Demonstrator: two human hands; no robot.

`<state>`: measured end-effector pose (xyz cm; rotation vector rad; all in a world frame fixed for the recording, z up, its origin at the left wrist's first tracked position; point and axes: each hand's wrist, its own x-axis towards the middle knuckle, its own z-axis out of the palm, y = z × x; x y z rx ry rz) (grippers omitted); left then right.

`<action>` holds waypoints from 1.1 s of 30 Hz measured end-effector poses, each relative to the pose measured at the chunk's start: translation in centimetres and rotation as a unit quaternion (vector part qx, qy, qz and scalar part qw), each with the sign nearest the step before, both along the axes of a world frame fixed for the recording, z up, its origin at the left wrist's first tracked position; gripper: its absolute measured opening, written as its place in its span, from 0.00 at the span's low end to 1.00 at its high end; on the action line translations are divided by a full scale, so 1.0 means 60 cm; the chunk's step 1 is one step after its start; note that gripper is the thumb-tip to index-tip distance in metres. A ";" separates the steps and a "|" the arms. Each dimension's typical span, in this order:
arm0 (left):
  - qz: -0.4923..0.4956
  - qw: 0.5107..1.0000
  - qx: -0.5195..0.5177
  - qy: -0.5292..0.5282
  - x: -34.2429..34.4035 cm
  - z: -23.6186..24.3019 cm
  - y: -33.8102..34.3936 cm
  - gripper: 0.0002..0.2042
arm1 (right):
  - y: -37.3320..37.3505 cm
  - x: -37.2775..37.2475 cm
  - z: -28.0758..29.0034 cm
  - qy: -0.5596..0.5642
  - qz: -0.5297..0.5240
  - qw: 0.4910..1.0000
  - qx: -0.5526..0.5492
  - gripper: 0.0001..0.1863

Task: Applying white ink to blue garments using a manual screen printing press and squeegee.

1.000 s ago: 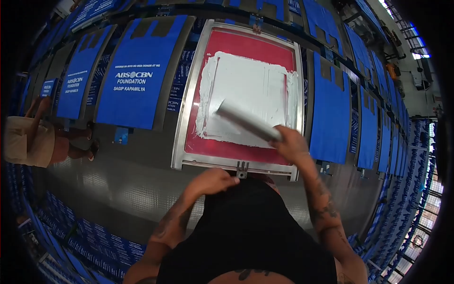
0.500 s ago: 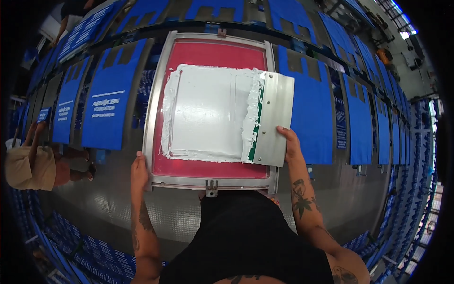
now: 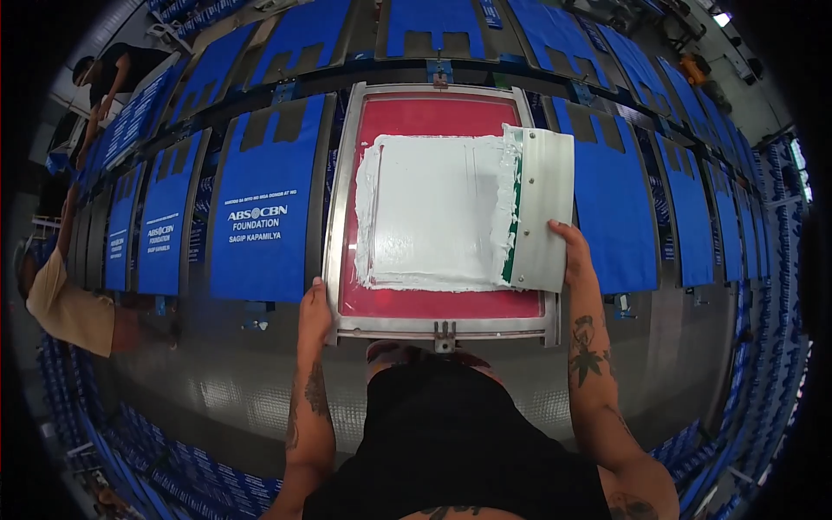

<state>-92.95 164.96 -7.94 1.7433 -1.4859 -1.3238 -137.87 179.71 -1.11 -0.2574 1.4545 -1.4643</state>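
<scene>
A silver screen frame (image 3: 334, 225) with red mesh (image 3: 440, 113) lies in front of me, a thick white paste layer (image 3: 433, 212) spread over its middle. A wide metal squeegee (image 3: 543, 199) with a green blade rests along the paste's right edge. My left hand (image 3: 316, 303) is closed on the frame's left side, thumb up. At the squeegee's lower right side, my right hand (image 3: 572, 251) has its fingers wrapped on that metal edge. A small metal bracket (image 3: 445, 336) sits at the frame's near side.
Rows of boards covered in blue fabric (image 3: 615, 217) flank and back the screen, some printed white (image 3: 260, 251). A person (image 3: 74, 321) in tan clothing is at the far left, another (image 3: 121, 78) in dark clothing behind. Hanging blue pieces (image 3: 754, 364) line the right side.
The squeegee has gone from a diagonal over the paste to its right edge. My left hand has moved from the near bracket to the frame's left side. The view has also shifted.
</scene>
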 end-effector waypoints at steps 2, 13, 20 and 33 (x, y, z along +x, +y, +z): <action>-0.005 1.000 -0.003 -0.024 -0.012 0.001 0.003 0.32 | -0.003 -0.012 0.001 -0.005 -0.007 1.000 -0.004 0.24; -0.035 0.999 0.005 -0.024 -0.041 -0.031 -0.014 0.31 | -0.031 -0.077 -0.061 -0.034 0.030 0.998 0.037 0.25; -0.015 0.995 -0.009 -0.094 -0.063 -0.042 0.007 0.31 | -0.025 -0.075 -0.077 -0.120 0.011 0.992 0.028 0.24; -0.014 0.997 0.077 0.026 -0.049 -0.121 -0.026 0.30 | -0.209 -0.018 0.081 0.449 0.271 0.839 0.142 0.26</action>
